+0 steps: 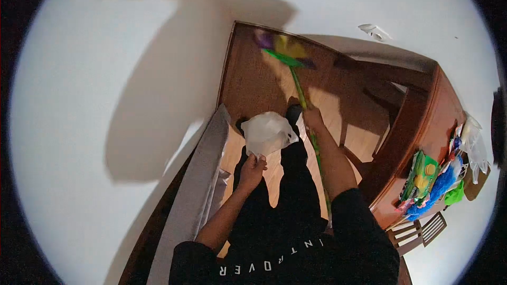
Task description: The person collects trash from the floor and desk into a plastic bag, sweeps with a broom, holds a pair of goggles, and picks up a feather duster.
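Green broom (296, 82) and white plastic bag (268, 131) share a person's hands

A person in a black shirt (296, 266) with white lettering stands on a wood-look floor (272, 179) near the corner of a room, hands apart and each taken up. The right hand (313, 120) is clamped around the broom's green handle, which slants from beside the right arm toward the far corner. At its far end, the broom's head (288, 58) shows purple and yellow above a green base, blurred; whether it touches the floor cannot be told. The left hand (253, 170), lower and nearer, pinches the near edge of the plastic bag, which spreads out in front of the legs. To the right stands a reddish-brown wooden table (446, 105) carrying a green packet (424, 177), a fluffy blue item (443, 183), a bright green item (454, 194) and a clear plastic bag (475, 148). A slatted wooden chair (435, 228) stands beyond the table on the right. Grey fabric-covered furniture (187, 195) runs along the left, below a white wall (74, 74) crossed by a large shadow.
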`<action>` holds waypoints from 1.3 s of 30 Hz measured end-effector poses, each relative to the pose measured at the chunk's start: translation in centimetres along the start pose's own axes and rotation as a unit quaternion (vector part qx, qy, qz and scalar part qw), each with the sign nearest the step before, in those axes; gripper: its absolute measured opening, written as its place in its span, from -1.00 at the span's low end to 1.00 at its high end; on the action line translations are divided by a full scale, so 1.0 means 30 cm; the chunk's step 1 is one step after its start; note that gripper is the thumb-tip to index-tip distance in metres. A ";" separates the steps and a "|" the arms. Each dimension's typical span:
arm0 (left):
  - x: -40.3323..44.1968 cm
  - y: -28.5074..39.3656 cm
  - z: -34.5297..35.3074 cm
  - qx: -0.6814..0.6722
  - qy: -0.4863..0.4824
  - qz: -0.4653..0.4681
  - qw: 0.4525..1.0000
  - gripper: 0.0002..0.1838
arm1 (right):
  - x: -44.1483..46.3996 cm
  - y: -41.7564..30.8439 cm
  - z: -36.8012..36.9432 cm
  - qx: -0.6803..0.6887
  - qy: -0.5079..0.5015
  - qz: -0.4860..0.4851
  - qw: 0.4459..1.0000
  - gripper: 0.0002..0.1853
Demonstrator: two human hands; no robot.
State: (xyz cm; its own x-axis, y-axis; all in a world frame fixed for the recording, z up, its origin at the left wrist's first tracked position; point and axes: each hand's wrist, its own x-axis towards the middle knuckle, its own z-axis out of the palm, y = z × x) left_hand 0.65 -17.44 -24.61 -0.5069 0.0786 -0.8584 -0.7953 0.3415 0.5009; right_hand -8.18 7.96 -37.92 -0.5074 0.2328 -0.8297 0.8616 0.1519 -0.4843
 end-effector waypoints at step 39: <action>0.014 0.008 -0.037 -0.125 0.035 -0.014 0.991 -0.74 | -0.332 0.089 0.117 -0.167 -0.086 -0.092 0.978 -0.52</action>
State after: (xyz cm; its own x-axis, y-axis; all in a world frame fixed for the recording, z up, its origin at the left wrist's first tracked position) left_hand -0.12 -18.37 -24.73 -0.4980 0.0050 -0.8672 -0.8626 0.0998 0.4959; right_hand -0.77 2.68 -31.92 -0.6193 0.0118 -0.7850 0.6885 0.4889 -0.5358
